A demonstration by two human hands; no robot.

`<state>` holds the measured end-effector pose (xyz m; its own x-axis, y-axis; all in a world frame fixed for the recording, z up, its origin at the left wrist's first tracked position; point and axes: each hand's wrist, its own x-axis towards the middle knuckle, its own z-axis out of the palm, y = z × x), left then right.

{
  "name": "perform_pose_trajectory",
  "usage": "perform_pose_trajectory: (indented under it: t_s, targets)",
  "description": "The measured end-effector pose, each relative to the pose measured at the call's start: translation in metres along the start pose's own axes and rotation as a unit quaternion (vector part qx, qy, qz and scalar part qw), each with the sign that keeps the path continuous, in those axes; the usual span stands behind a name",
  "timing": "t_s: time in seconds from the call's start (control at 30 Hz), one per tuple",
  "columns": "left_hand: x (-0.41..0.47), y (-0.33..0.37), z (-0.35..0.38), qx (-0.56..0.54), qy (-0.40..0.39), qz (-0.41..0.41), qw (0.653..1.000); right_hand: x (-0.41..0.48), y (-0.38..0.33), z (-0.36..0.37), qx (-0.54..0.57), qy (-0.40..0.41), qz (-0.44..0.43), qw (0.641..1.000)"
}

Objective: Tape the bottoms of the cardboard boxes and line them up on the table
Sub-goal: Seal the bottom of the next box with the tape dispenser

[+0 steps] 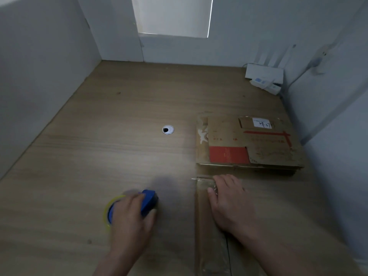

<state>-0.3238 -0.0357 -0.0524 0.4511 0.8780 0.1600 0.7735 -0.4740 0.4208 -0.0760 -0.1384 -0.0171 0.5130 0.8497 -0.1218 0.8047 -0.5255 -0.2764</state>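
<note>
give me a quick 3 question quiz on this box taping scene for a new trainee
1. True or false: the left hand grips the tape dispenser.
2. Which hand rests on the near cardboard box? A) left B) right C) neither
3. Fill in: the round hole in the table sits to the ___ of the flattened boxes.

Key: 1 true; 2 B, the right hand; 3 left.
</note>
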Motion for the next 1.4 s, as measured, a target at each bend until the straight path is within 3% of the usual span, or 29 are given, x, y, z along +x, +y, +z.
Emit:
perform_pose_trajectory:
  t_s: [0.07, 0.13, 0.27, 0.4, 0.53, 0.8, 0.93, 1.07, 1.23, 1.4]
  targets:
    - [0.012, 0.06, -0.004, -0.142, 0.009, 0.035, 0.989, 0.0, 0.001, 0.001, 0.003, 0.008, -0.002, 1.0]
    - [0.03, 0.112, 0.007, -0.22, -0.063, 0.036, 0.973, -0.001, 0.003, 0.0, 0.013, 0.007, -0.006, 1.0]
    - [0.044, 0.145, 0.049, -0.213, -0.175, 0.025, 0.961, 0.004, 0.016, 0.0, 0.078, -0.023, -0.019, 0.996]
    - [0.04, 0.144, 0.062, -0.227, -0.131, 0.002, 0.965, 0.01, 0.028, -0.001, 0.228, -0.02, 0.012, 0.973]
    - [0.041, 0.145, 0.064, -0.254, -0.102, -0.018, 0.962, 0.009, 0.032, -0.005, 0.302, 0.011, 0.08, 0.95]
    - [0.05, 0.156, 0.064, -0.259, -0.125, -0.121, 0.95, 0.009, 0.05, 0.008, 0.47, 0.017, 0.167, 0.867]
    - [0.054, 0.16, 0.064, -0.284, -0.137, -0.185, 0.931, 0.011, 0.05, 0.007, 0.524, -0.017, 0.212, 0.825]
    - [0.057, 0.16, 0.063, -0.269, -0.136, -0.197, 0.933, 0.013, 0.05, -0.002, 0.476, -0.055, 0.238, 0.845]
    - [0.05, 0.168, 0.055, -0.128, -0.188, -0.167, 0.959, 0.008, 0.049, -0.004, 0.452, -0.082, 0.236, 0.857]
    - [0.049, 0.164, 0.058, -0.157, -0.187, -0.16, 0.956, 0.003, 0.048, -0.005, 0.457, -0.082, 0.232, 0.855]
